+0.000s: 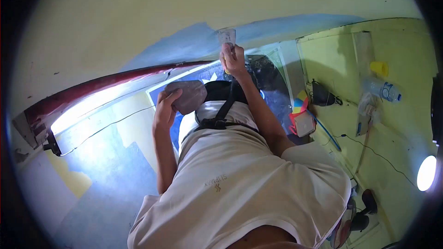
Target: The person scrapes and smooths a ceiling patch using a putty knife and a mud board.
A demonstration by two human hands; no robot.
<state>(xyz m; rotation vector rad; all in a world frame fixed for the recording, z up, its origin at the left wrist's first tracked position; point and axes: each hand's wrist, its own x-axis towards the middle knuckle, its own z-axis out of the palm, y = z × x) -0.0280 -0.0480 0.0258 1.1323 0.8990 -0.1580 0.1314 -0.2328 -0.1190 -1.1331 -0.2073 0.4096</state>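
My left hand (164, 106) grips a flat, brownish-grey plate (188, 97) by its left edge, with the thumb across its face. This plate is held at waist height in front of my body. Stretched out ahead, my right hand (234, 62) is closed around a putty knife (226, 35), whose handle is mostly hidden by the fingers. The smeared blade overlaps the blue patch (191, 41) on the cream wall surface (138, 14), close to where the two colours meet.
A bright lamp (427, 173) shines at the right, and a dark red strip (106, 83) runs above a glowing light at the left. Near the yellowish wall are a plastic bottle (386, 90), a yellow cup (379, 68), a black bag-like item (321, 93) and cables.
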